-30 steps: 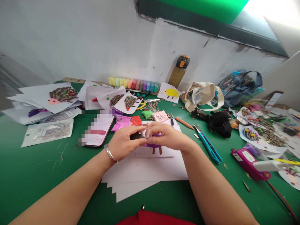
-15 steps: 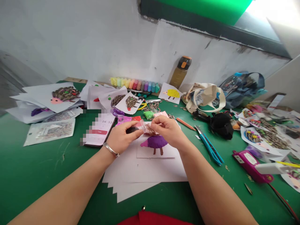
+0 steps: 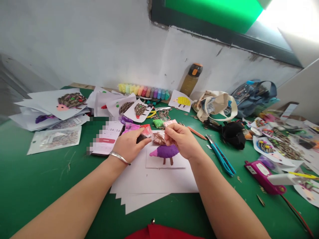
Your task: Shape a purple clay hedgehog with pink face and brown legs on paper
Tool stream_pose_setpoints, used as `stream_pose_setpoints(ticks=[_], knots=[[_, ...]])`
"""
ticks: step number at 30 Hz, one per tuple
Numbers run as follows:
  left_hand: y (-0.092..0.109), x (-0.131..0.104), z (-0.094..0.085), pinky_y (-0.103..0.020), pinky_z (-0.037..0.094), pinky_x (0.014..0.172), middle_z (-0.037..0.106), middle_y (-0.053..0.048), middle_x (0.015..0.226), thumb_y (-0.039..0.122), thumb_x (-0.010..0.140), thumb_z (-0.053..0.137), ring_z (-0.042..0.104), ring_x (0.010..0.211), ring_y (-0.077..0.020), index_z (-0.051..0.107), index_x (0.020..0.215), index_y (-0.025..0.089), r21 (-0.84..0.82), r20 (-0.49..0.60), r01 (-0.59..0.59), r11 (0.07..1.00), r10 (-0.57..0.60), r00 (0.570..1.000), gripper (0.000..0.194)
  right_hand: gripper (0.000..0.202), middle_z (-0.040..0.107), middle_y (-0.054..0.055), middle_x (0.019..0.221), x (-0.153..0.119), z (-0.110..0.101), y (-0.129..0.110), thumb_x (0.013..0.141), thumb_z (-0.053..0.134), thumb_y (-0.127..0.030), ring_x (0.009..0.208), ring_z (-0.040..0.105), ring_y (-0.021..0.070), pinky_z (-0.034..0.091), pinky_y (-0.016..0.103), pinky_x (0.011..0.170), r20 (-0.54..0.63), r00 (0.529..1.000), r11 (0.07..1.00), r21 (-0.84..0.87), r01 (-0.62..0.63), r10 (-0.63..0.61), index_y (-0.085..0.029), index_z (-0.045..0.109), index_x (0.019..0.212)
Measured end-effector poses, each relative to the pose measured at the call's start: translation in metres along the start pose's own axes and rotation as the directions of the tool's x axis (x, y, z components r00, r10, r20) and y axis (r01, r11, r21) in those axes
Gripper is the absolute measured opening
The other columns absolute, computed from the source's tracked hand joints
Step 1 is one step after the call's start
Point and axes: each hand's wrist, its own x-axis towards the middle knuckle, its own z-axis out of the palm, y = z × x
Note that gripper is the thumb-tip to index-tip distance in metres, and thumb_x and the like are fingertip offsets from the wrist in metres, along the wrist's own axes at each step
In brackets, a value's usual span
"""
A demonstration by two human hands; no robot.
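Note:
My left hand (image 3: 129, 144) has its thumb and fingers around a small clear bag with dark contents (image 3: 143, 135), just left of the picture. My right hand (image 3: 178, 137) is pinched over the upper right of the picture; whatever its fingertips hold is too small to make out. Between and below the hands lies a white card (image 3: 154, 163) with a purple clay hedgehog (image 3: 165, 151), pink at the snout, on two brown legs. Under it are stacked white sheets (image 3: 154, 182). A bag of brown clay (image 3: 158, 138) sits just above the hedgehog.
A phone (image 3: 106, 137) and stacked papers (image 3: 47, 103) are at the left. Clay packets (image 3: 143, 91) and a bottle (image 3: 191, 79) stand by the wall. To the right are a blue cutter (image 3: 220, 156), a black strap (image 3: 234, 134) and a magenta device (image 3: 264, 177).
My right hand has moved slightly right, away from the left hand's bag, uncovering more of the brown clay bag. The left hand's bag is tilted differently. The view has shifted slightly.

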Motion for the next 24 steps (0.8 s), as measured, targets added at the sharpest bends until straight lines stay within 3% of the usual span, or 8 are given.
stream_pose_setpoints(ticks=[2, 5, 9, 13, 17, 20, 22, 24], knots=[[0.0, 0.001, 0.0, -0.043, 0.051, 0.093, 0.072, -0.012, 0.111, 0.052, 0.088, 0.056, 0.066, 0.105, -0.032, 0.066, 0.121, 0.016, 0.017, 0.013, 0.003, 1.0, -0.003, 1.0, 0.05, 0.02, 0.065, -0.001, 0.07, 0.0, 0.0, -0.002, 0.08, 0.072, -0.035, 0.058, 0.06, 0.0092, 0.047, 0.022, 0.057, 0.026, 0.999, 0.99, 0.135, -0.043, 0.04, -0.017, 0.062, 0.075], [0.001, 0.001, -0.001, -0.042, 0.051, 0.092, 0.073, -0.011, 0.11, 0.051, 0.088, 0.057, 0.066, 0.105, -0.0318, 0.065, 0.121, 0.015, 0.039, 0.036, 0.018, 0.999, -0.019, 0.999, 0.049, 0.019, 0.07, 0.001, 0.074, -0.003, 0.0, -0.009, 0.074, 0.077, -0.031, 0.064, 0.067, 0.0111, 0.054, 0.025, 0.066, 0.058, 0.995, 0.976, 0.196, -0.089, 0.08, -0.016, 0.067, 0.08], [0.002, 0.002, 0.0, -0.041, 0.051, 0.091, 0.073, -0.012, 0.11, 0.051, 0.088, 0.058, 0.066, 0.104, -0.0317, 0.065, 0.122, 0.014, 0.067, 0.045, 0.011, 0.998, -0.014, 0.999, 0.05, 0.028, 0.073, 0.003, 0.076, -0.011, -0.004, -0.014, 0.067, 0.083, -0.029, 0.07, 0.071, 0.0147, 0.057, 0.028, 0.07, 0.039, 0.99, 0.978, 0.152, -0.141, 0.137, -0.016, 0.069, 0.087], [0.0, 0.001, 0.004, -0.044, 0.051, 0.09, 0.072, -0.013, 0.112, 0.053, 0.089, 0.055, 0.066, 0.104, -0.0328, 0.063, 0.124, 0.013, 0.084, 0.031, -0.033, 0.996, 0.03, 0.999, 0.054, 0.027, 0.072, 0.004, 0.074, -0.021, -0.012, -0.003, 0.071, 0.08, -0.037, 0.065, 0.07, 0.0164, 0.057, 0.029, 0.064, -0.029, 0.991, 0.99, 0.065, -0.125, 0.127, -0.016, 0.07, 0.083], [-0.002, 0.001, 0.008, -0.045, 0.049, 0.095, 0.069, -0.015, 0.119, 0.053, 0.089, 0.055, 0.064, 0.109, -0.0331, 0.064, 0.122, 0.012, 0.085, 0.021, -0.074, 0.994, 0.073, 0.997, 0.054, 0.033, 0.06, -0.003, 0.054, -0.027, -0.016, 0.013, 0.078, 0.073, -0.045, 0.044, 0.052, 0.0081, 0.042, 0.021, 0.045, -0.129, 0.99, 0.993, -0.096, -0.065, 0.053, -0.016, 0.062, 0.066], [-0.002, 0.001, 0.009, -0.045, 0.048, 0.096, 0.069, -0.013, 0.12, 0.054, 0.089, 0.055, 0.063, 0.111, -0.0323, 0.064, 0.122, 0.015, 0.093, 0.02, -0.097, 0.991, 0.096, 0.995, 0.052, 0.043, 0.045, -0.007, 0.044, -0.029, -0.016, 0.019, 0.079, 0.072, -0.048, 0.04, 0.039, 0.0056, 0.031, 0.02, 0.04, -0.187, 0.982, 0.988, -0.152, -0.041, 0.012, -0.018, 0.052, 0.056], [-0.002, 0.001, 0.01, -0.045, 0.048, 0.096, 0.07, -0.013, 0.118, 0.054, 0.089, 0.054, 0.063, 0.11, -0.0322, 0.065, 0.122, 0.016, 0.102, 0.026, -0.106, 0.989, 0.104, 0.994, 0.051, 0.04, 0.048, -0.006, 0.047, -0.029, -0.016, 0.019, 0.078, 0.072, -0.047, 0.042, 0.042, 0.0063, 0.034, 0.02, 0.042, -0.173, 0.985, 0.987, -0.152, -0.05, 0.023, -0.018, 0.054, 0.058], [-0.002, 0.001, 0.01, -0.046, 0.048, 0.096, 0.07, -0.014, 0.118, 0.052, 0.089, 0.054, 0.063, 0.11, -0.0328, 0.064, 0.122, 0.016, 0.113, 0.04, -0.111, 0.987, 0.107, 0.993, 0.05, 0.03, 0.06, -0.003, 0.057, -0.029, -0.016, 0.019, 0.077, 0.074, -0.043, 0.048, 0.054, 0.0092, 0.044, 0.023, 0.049, -0.123, 0.991, 0.99, -0.12, -0.075, 0.061, -0.017, 0.062, 0.068]])
